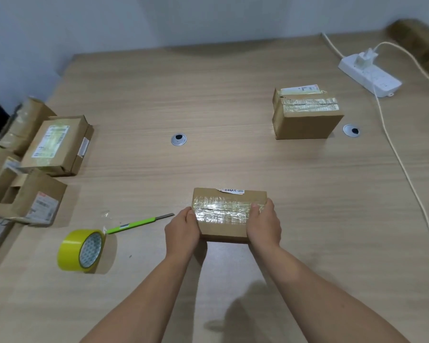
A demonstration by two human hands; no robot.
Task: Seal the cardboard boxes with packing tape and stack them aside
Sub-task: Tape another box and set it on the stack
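A small cardboard box (pixel 227 206) with clear tape across its top seam sits on the wooden table (pixel 208 100) in front of me. My left hand (pixel 182 232) grips its left end and my right hand (pixel 264 227) grips its right end, thumbs on the taped top. A yellow roll of packing tape (pixel 81 250) stands on edge to the left of my hands. A green utility knife (pixel 139 222) lies between the roll and the box, blade out. Another taped box (pixel 305 115) stands at the far right.
Several cardboard boxes (pixel 57 144) crowd the table's left edge, one of them open (pixel 25 194). A white power strip (pixel 370 74) with a plugged charger lies at the back right, its cord (pixel 406 174) trailing along the right side. Two round cable grommets (pixel 178 139) sit in the tabletop.
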